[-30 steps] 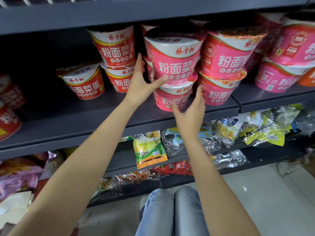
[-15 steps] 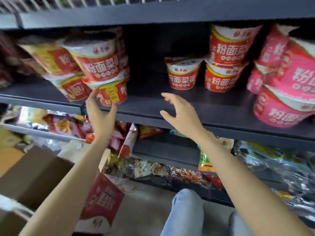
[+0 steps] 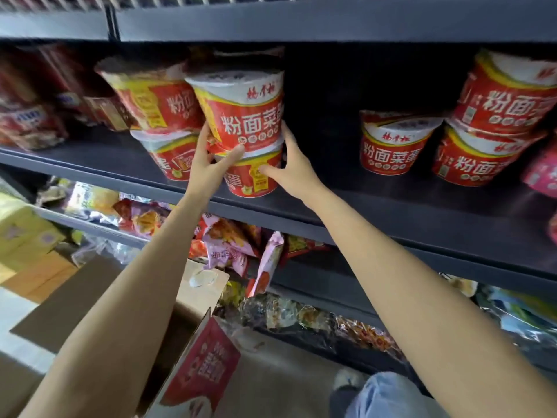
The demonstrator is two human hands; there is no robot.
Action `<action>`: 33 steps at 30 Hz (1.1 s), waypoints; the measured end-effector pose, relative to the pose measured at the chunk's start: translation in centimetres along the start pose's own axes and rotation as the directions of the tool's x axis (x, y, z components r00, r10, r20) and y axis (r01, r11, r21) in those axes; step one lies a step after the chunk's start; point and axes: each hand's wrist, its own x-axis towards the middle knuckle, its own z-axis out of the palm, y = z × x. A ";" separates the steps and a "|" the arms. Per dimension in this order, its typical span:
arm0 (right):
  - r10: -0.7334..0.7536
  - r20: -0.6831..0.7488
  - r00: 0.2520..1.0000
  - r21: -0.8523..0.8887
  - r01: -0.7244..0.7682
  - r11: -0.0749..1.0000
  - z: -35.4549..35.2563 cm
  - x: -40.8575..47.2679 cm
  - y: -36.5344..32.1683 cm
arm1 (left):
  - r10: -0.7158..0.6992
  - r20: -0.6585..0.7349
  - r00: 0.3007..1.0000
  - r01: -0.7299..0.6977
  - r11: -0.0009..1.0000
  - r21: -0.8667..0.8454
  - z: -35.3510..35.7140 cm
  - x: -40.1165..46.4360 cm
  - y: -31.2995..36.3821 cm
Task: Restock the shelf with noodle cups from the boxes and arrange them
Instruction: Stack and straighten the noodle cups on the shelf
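Note:
On the dark shelf (image 3: 391,212) stands a stack of two red noodle cups: the upper cup (image 3: 241,113) sits on the lower cup (image 3: 253,176). My left hand (image 3: 211,164) grips the stack's left side where the cups meet. My right hand (image 3: 289,167) presses the stack's right side, thumb on the lower cup's front. Another two-cup stack (image 3: 162,122) leans just left of it. Farther right stand a single red cup (image 3: 391,146) and a red two-cup stack (image 3: 494,128).
An open cardboard box (image 3: 193,351) with a red printed side sits on the floor under my left arm. Snack bags (image 3: 229,245) fill the lower shelves. A pink cup (image 3: 542,173) shows at the right edge. My knee in jeans (image 3: 388,396) is below.
The view swung left from the pink cups to the red ones. Both hands, empty half a second ago, have closed on the red two-cup stack from either side.

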 end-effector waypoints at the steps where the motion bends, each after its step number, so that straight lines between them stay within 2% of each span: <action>1: -0.019 -0.015 1.000 -0.013 0.019 1.000 -0.2 -0.4 0.0 | 0.014 -0.002 1.000 -0.014 1.000 0.014 0.1 -0.3 0.1; 6: 0.007 -0.100 0.995 -0.034 -0.011 0.999 -4.4 -4.9 0.6 | 0.018 0.074 0.997 -0.021 0.999 0.050 2.8 -3.2 0.9; 10: -0.017 -0.259 0.966 -0.120 -0.014 0.993 -9.9 -9.0 0.7 | 0.027 0.275 0.961 -0.041 0.998 0.046 6.5 -5.2 1.5; 13: 0.006 -0.214 0.977 -0.094 -0.027 0.995 -13.1 -9.4 0.1 | 0.004 0.474 0.881 -0.022 0.999 0.033 8.2 -5.4 1.2; 15: 0.047 -0.162 0.986 -0.036 -0.053 0.998 -13.9 -8.9 -0.5 | -0.020 0.543 0.840 0.011 1.000 0.019 9.2 -5.4 1.0; 19: 0.048 -0.118 0.992 -0.021 -0.051 0.998 -13.5 -7.7 -0.9 | -0.010 0.471 0.882 0.017 1.000 -0.010 11.0 -5.8 1.0; 21: 0.018 -0.150 0.989 -0.035 -0.023 0.999 -13.1 -7.7 -0.8 | 0.014 0.402 0.916 -0.001 0.999 -0.033 11.8 -6.4 1.1; 24: -0.048 -0.266 0.963 -0.060 0.033 0.998 -13.1 -8.6 -0.5 | 0.081 0.255 0.964 -0.069 0.996 -0.056 14.2 -8.3 1.3; 28: -0.080 -0.501 0.862 -0.114 0.026 0.993 -14.0 -11.4 0.1 | 0.047 -0.022 0.999 -0.044 0.991 0.123 20.0 -12.2 3.5; 30: -0.067 -0.584 0.809 -0.126 -0.008 0.992 -15.2 -12.6 0.4 | 0.067 0.004 0.998 -0.067 0.990 0.122 22.0 -13.0 4.1; 33: -0.077 -0.662 0.746 -0.154 -0.034 0.987 -17.5 -14.1 0.7 | 0.129 0.175 0.976 -0.129 0.992 -0.011 23.2 -12.8 3.5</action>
